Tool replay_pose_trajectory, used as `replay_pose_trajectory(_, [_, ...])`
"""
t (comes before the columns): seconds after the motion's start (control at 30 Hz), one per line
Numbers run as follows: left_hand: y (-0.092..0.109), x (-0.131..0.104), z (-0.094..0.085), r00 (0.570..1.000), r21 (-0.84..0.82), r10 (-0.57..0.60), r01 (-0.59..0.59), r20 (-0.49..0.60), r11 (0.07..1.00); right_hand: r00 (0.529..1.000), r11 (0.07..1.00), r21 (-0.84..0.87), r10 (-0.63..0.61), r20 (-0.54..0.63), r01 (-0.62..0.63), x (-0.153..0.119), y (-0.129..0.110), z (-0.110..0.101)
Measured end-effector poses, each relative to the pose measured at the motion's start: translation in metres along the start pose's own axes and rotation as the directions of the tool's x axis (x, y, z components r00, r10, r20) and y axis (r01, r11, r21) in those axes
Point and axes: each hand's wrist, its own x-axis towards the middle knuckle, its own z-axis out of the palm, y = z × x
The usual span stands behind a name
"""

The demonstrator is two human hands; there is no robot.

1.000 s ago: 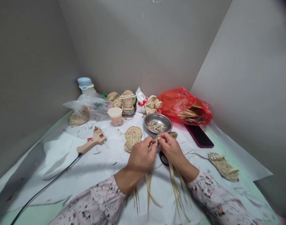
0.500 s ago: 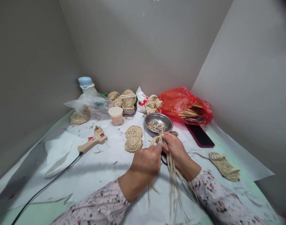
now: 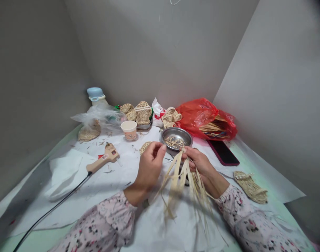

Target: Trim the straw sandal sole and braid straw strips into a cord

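Observation:
My right hand [image 3: 198, 164] pinches the gathered top end of a bundle of pale straw strips [image 3: 177, 175], just in front of a metal bowl [image 3: 188, 140]. The loose ends fan out and hang down, partly blurred. To the left of the bundle, apart from it, is my left hand [image 3: 149, 168]. Its fingers are loosely curled, with a gap beside the thumb and nothing visible in them. Behind that hand, a coiled straw piece [image 3: 144, 147] is mostly hidden. Scissors [image 3: 169, 160] lie under the strips, showing little more than a blade and some black handle.
A glue gun [image 3: 103, 159] with a black cord lies left, near a paper cup [image 3: 128, 130]. At the back are woven straw pieces [image 3: 143, 113] and a red plastic bag [image 3: 195, 117] of straw. A phone [image 3: 224, 153] and a woven straw slipper [image 3: 250, 187] lie right.
My left hand has let go of the straw strips and moved left, now covering most of the coiled piece. The strips have spread out wider below my right hand, which still holds them.

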Motion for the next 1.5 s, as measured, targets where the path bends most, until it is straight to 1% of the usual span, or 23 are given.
replay_pose_trajectory(0.03, [-0.003,0.003,0.000,0.990,-0.108,-0.120,0.127,0.070,0.986,0.999,1.000,0.001,0.026,0.035,-0.026,-0.001,0.000,0.000])
replay_pose_trajectory(0.07, [-0.006,0.005,0.001,0.957,-0.200,-0.218,0.256,0.192,0.946,0.997,0.999,-0.002,0.044,0.067,-0.044,-0.001,0.001,0.000])
replay_pose_trajectory(0.1, [-0.007,0.005,0.002,0.904,-0.261,-0.278,0.368,0.324,0.893,0.994,0.999,-0.012,0.054,0.094,-0.053,-0.002,0.002,0.000])
replay_pose_trajectory(0.13, [-0.008,0.003,0.004,0.857,-0.278,-0.303,0.437,0.416,0.856,0.992,0.998,-0.026,0.053,0.111,-0.051,-0.002,0.004,0.000])
replay_pose_trajectory(0.17, [-0.008,0.001,0.006,0.835,-0.265,-0.309,0.458,0.455,0.848,0.992,0.998,-0.048,0.045,0.117,-0.040,-0.001,0.006,0.000])
replay_pose_trajectory(0.23, [-0.008,-0.004,0.009,0.817,-0.189,-0.294,0.432,0.496,0.882,0.994,0.995,-0.102,0.018,0.105,-0.007,0.000,0.010,0.000])
replay_pose_trajectory(0.3, [-0.010,-0.007,0.010,0.790,-0.155,-0.283,0.426,0.543,0.891,0.996,0.987,-0.161,-0.006,0.088,0.020,0.001,0.013,-0.001])
replay_pose_trajectory(0.4, [-0.016,-0.007,0.010,0.728,-0.167,-0.313,0.504,0.610,0.847,0.996,0.974,-0.220,-0.026,0.080,0.043,0.002,0.014,-0.002])
replay_pose_trajectory(0.43, [-0.018,-0.007,0.010,0.718,-0.162,-0.325,0.519,0.616,0.839,0.996,0.970,-0.236,-0.032,0.079,0.049,0.002,0.013,-0.002])
replay_pose_trajectory(0.47, [-0.019,-0.005,0.009,0.717,-0.148,-0.331,0.516,0.613,0.844,0.996,0.967,-0.250,-0.037,0.078,0.055,0.001,0.013,-0.002])
replay_pose_trajectory(0.5, [-0.020,-0.004,0.009,0.726,-0.130,-0.329,0.497,0.604,0.858,0.996,0.963,-0.264,-0.039,0.074,0.057,0.001,0.012,-0.001])
replay_pose_trajectory(0.6, [-0.018,0.000,0.007,0.762,-0.061,-0.320,0.425,0.563,0.903,0.996,0.955,-0.292,-0.037,0.080,0.059,-0.001,0.011,0.001])
replay_pose_trajectory(0.67, [-0.016,0.002,0.005,0.767,-0.028,-0.332,0.414,0.549,0.910,0.994,0.949,-0.307,-0.035,0.100,0.064,-0.002,0.011,0.003])
replay_pose_trajectory(0.73, [-0.016,0.002,0.005,0.754,-0.017,-0.345,0.427,0.559,0.904,0.992,0.944,-0.324,-0.027,0.122,0.066,-0.003,0.012,0.004])
replay_pose_trajectory(0.87, [-0.019,-0.002,0.007,0.686,-0.058,-0.359,0.504,0.633,0.862,0.992,0.937,-0.344,-0.011,0.124,0.053,-0.003,0.012,0.003])
replay_pose_trajectory(0.9, [-0.020,-0.003,0.007,0.679,-0.055,-0.369,0.516,0.634,0.855,0.993,0.937,-0.346,-0.008,0.121,0.049,-0.002,0.012,0.002])
replay_pose_trajectory(1.03, [-0.018,-0.002,0.005,0.690,0.001,-0.394,0.495,0.607,0.869,0.991,0.927,-0.371,-0.005,0.134,0.055,-0.001,0.013,0.000])
replay_pose_trajectory(1.17, [-0.017,0.001,-0.001,0.684,-0.045,-0.367,0.504,0.630,0.863,0.992,0.894,-0.436,-0.063,0.111,0.105,-0.002,0.016,0.002])
replay_pose_trajectory(1.23, [-0.019,0.002,-0.002,0.691,-0.069,-0.365,0.513,0.624,0.855,0.988,0.870,-0.469,-0.118,0.098,0.150,-0.002,0.017,0.003])
replay_pose_trajectory(1.37, [-0.019,0.001,0.000,0.723,-0.085,-0.377,0.514,0.579,0.854,0.972,0.794,-0.565,-0.227,0.067,0.224,-0.001,0.016,0.004])
replay_pose_trajectory(1.43, [-0.017,0.000,0.003,0.735,-0.076,-0.385,0.508,0.559,0.858,0.966,0.761,-0.603,-0.252,0.065,0.239,-0.001,0.014,0.003])
replay_pose_trajectory(1.5, [-0.015,-0.001,0.005,0.756,-0.043,-0.400,0.490,0.518,0.871,0.964,0.745,-0.622,-0.255,0.073,0.244,-0.001,0.012,0.002])
